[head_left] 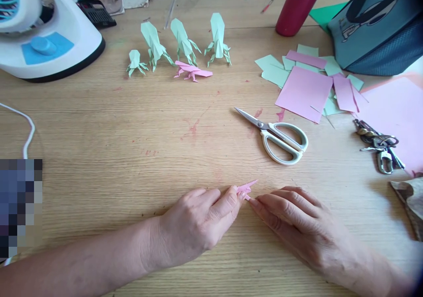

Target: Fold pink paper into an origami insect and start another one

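Near the front middle of the table, my left hand (201,213) pinches a small folded piece of pink paper (246,187) between thumb and fingers. One thin point of it sticks out up and to the right, and a shorter strip points down to the right. My right hand (297,226) has its thumb and fingertips closed at the end of that lower strip. White-handled scissors (280,138) lie just beyond my hands. Farther back stand several pale green origami creatures (152,43), with a pink origami creature (194,71) in front of them.
Pink and green paper pieces (304,92) lie in a loose pile at right, near a bunch of keys (380,142). A red bottle (299,6) and a blue-grey bag (373,32) stand behind. A white fan (49,46) occupies the back left; a white cable (29,129) runs below it.
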`<state>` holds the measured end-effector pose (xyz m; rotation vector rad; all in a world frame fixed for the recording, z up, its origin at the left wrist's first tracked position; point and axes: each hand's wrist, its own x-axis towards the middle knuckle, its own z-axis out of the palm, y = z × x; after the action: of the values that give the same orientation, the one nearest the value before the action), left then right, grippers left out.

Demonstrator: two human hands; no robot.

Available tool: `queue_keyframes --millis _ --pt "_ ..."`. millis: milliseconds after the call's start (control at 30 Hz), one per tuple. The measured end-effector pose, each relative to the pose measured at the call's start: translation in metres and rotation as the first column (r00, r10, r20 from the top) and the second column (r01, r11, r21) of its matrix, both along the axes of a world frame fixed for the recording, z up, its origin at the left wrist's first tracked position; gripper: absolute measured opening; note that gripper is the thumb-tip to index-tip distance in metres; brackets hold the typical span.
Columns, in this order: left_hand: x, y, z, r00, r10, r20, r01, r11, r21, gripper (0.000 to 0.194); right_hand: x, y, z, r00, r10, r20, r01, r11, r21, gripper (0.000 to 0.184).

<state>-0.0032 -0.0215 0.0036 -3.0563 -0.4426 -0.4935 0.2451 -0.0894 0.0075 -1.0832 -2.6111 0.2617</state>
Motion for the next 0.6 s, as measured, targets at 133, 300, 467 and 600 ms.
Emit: queue_keyframes --millis 133,300,467,600 --pt "0.0 -0.002 0.001 0.999 0.017 -0.031 -0.018 1.0 -0.013 0.034 0.001 -0.007 0.002 0.999 0.004 0.044 -0.005 1.0 0.004 0.037" --pt "0.0 -0.003 0.0 0.999 0.028 -0.031 -0.027 0.999 0.019 0.034 -0.009 -0.016 0.001 0.994 -0.046 0.102 0.04 0.997 0.062 0.036" --pt "-0.001 -0.002 0.0 0.999 0.013 -0.03 -0.011 0.999 0.051 0.036 0.0 -0.019 -0.001 0.996 -0.045 0.073 0.045 0.999 0.001 0.039" --pt "-0.001 -0.006 0.0 0.999 0.015 -0.051 -0.01 0.994 0.109 0.04 0.009 -0.024 -0.004 0.991 -0.132 -0.002 0.132 0.991 0.025 0.033"
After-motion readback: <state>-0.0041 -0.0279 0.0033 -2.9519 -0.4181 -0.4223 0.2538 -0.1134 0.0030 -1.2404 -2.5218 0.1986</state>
